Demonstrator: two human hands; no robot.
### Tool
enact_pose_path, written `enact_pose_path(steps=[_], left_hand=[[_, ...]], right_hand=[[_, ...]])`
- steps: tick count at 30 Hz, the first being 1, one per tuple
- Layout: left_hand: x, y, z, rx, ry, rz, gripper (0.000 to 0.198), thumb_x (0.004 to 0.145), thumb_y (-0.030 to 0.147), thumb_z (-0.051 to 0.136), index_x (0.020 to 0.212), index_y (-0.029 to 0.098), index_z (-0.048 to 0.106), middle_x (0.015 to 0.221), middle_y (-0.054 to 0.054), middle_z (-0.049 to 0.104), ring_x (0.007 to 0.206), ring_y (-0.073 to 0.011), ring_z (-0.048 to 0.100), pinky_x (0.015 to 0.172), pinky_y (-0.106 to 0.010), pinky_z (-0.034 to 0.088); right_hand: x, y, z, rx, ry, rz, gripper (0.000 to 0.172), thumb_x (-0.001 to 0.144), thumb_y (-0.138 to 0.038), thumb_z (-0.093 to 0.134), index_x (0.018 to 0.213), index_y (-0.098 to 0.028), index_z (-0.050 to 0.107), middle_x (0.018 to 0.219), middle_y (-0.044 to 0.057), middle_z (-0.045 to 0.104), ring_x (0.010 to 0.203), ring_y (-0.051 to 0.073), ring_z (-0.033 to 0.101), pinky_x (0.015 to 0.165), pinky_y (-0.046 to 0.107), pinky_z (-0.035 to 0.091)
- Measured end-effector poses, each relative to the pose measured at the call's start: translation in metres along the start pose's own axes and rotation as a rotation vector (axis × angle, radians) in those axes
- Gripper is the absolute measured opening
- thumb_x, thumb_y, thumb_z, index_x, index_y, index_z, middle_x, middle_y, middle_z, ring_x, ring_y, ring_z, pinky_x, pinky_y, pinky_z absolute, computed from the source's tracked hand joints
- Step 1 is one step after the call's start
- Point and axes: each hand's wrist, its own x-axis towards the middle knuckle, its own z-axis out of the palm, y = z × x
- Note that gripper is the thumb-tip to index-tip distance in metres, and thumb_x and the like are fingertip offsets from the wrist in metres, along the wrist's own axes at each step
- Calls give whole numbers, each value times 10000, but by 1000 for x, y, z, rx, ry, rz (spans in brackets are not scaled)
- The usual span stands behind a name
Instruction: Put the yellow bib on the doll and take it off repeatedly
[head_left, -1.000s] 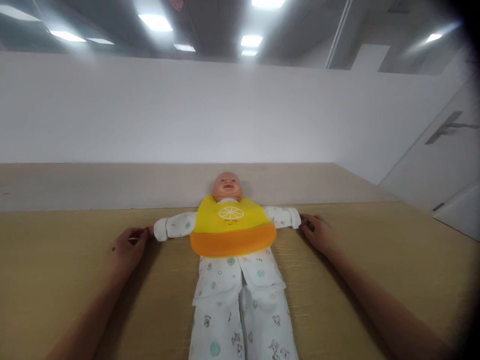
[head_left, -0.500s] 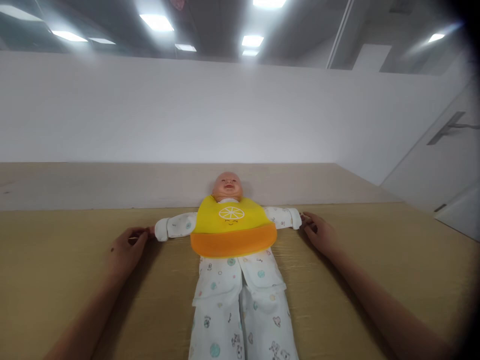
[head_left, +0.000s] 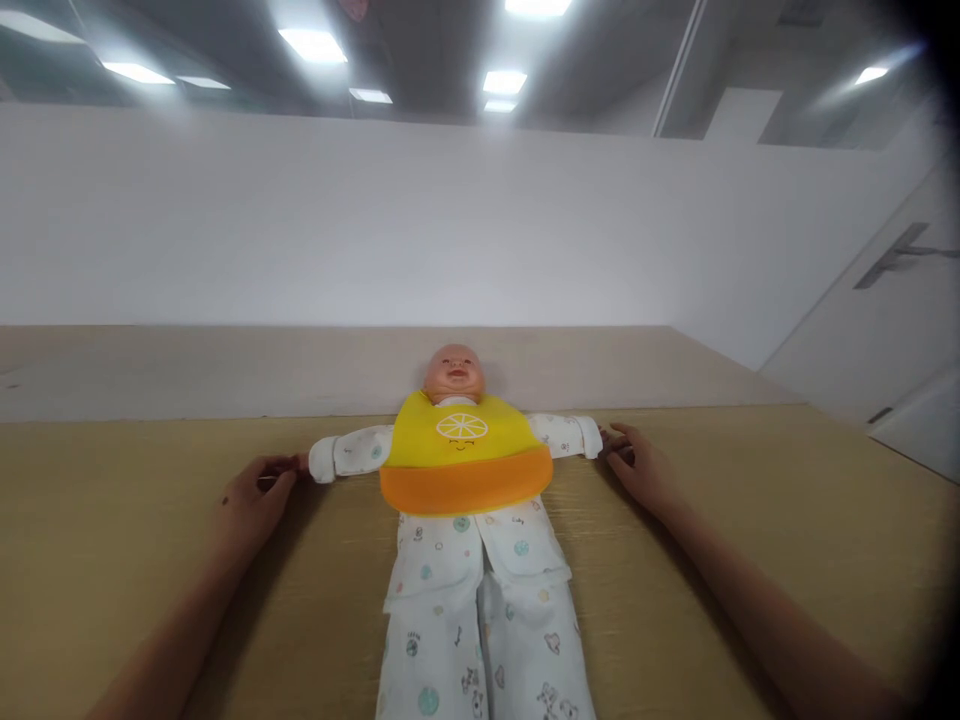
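A baby doll (head_left: 454,372) lies on its back with both arms stretched out sideways. It wears white printed clothes (head_left: 442,570) and a yellow bib (head_left: 427,425) with a white citrus slice on it. The bib's orange catch pocket (head_left: 466,482) crosses the doll's belly. At the cuff on the left side, my left hand (head_left: 255,495) pinches the doll's small hand between thumb and fingers. My right hand (head_left: 640,465) closes in the same way on the doll's other hand, just beyond the right cuff. The doll's feet are outside the view.
The doll rests on a light wooden table (head_left: 675,620). Behind it, a paler strip of surface (head_left: 225,370) runs up to a white wall (head_left: 337,220). On the right is a white door with a lever handle (head_left: 892,255).
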Motion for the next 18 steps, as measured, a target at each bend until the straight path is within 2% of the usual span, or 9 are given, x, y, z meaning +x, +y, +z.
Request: enact_pose_path(steps=[11,15,18], left_hand=[[3,-7,3,-22,4,39,261,803,363,516,995,226,626,1024,-37,696,944,-226,658,798,-312,477],[1,-3,2,-10,9,50,257,803,340,505,991,213,627,1041,-49,697,941,-226,659,812,-315,479],[0,-1,0,1,-2,48,263,804,346,506,994,212,629,1034,-57,700,946,-238,662,801,-328,488]], right_hand=[[-2,-5,-5,-4,-29,17,520,769,-306,480,1259,-132,503,961,77,676,767,210,625,741,347,474],[-3,-8,-6,0,-22,-41,450,775,-250,446,1195,-147,569,934,79,678,755,204,624,718,327,484],[-3,-7,-6,-6,-25,-93,441,778,-207,412,1175,-153,596,982,90,681,818,214,634,764,334,492]])
